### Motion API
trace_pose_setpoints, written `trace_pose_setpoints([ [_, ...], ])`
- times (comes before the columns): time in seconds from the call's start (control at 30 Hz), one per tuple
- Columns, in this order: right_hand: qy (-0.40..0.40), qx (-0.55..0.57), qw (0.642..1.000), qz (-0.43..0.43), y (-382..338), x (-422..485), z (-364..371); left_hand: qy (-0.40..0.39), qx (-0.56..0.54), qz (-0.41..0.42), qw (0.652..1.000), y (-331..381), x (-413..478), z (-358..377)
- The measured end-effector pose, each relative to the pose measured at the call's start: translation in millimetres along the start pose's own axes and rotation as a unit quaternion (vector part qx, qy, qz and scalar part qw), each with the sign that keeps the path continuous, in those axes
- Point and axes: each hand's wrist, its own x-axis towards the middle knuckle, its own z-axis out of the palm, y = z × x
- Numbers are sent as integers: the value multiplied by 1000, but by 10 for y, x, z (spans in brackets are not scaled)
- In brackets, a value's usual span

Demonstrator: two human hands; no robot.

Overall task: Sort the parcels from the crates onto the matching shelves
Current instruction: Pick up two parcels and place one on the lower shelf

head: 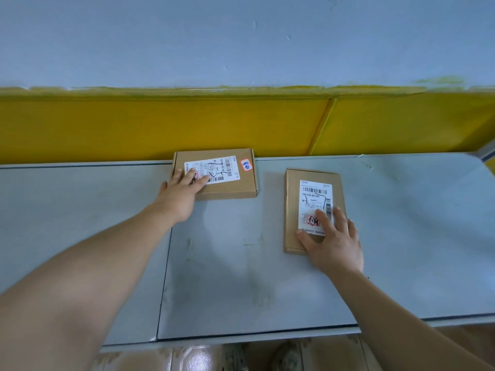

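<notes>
Left hand (182, 195): fingers straight, resting flat on the left parcel (241, 187) at the grey shelf's (227, 263) back edge | Right hand (334, 242): fingers spread flat on the right parcel (293, 204), nearer, apart from the first

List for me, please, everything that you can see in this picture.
parcels: two, brown cardboard with white labels; back parcel at the shelf's rear edge, near parcel closer, on the right
shelf: one, pale grey, under both parcels
wall: one, yellow below and pale blue above, behind the shelf
shoes: two, light-coloured, bottom edge, below the shelf
left hand: one, fingers flat on the back parcel
right hand: one, fingers flat on the near parcel
</notes>
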Motion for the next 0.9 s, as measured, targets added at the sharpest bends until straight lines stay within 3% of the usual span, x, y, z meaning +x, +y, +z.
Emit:
trace_pose_setpoints([
  [0.63, 4, -17, 1000, 4, 5, -35, 7, -16, -45, 24, 999, 211, 172, -107],
  [0.77, -3, -14, 1000, 8, -10, -41, -7, 12, -45, 8, 999, 282, 41, -121],
  [0.9, -4, -6, 1000, 10, -17, -112, 7, 38, -46, 51, 997, 475, -192, -15],
])
